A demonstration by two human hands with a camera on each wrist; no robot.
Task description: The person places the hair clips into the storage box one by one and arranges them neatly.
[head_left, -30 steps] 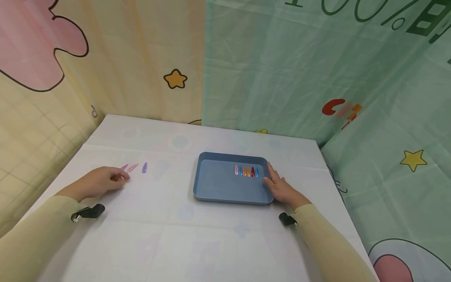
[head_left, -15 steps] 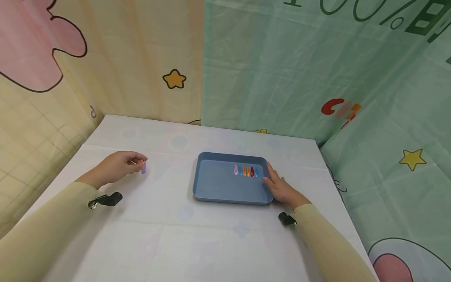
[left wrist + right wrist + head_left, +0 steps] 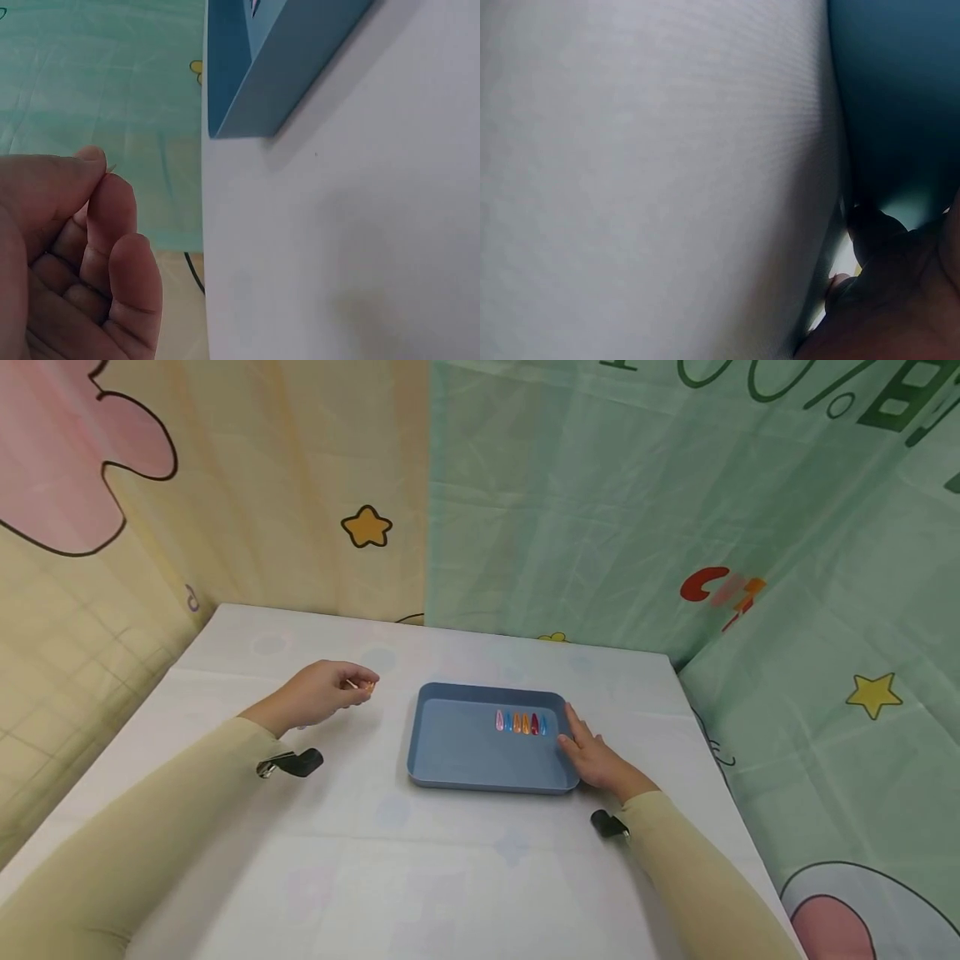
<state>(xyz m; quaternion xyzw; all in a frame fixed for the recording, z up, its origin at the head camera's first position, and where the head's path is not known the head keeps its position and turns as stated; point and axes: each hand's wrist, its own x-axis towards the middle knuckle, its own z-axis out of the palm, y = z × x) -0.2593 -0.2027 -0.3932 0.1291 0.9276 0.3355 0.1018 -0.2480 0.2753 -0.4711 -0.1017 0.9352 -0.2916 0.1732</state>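
Note:
My left hand (image 3: pixel 322 693) is above the table, left of the blue-grey tray (image 3: pixel 480 768). Its thumb and fingertips pinch a small orange-looking hair clip (image 3: pixel 369 687), mostly hidden by the fingers; just a thin tip pokes out in the left wrist view. Along the tray's right edge lies my right hand (image 3: pixel 600 767), fingers straight against the outer side and thumb at the rim. Several teardrop-shaped snap hair clips stand in a row in the tray's right half, from a pink clip (image 3: pixel 499 720) through blue, orange and a red clip (image 3: pixel 535 723) to a blue one.
A white cloth (image 3: pixel 420 877) covers the table. Beneath the left wrist a bit of a purple hair clip (image 3: pixel 302 727) shows. Printed curtains (image 3: pixel 562 510) hang right behind the table's back edge and along both sides.
From beside the loose clips at the left, my left hand has risen and moved right toward the tray, with the small clip in its fingertips. The right hand stays at the tray's edge.

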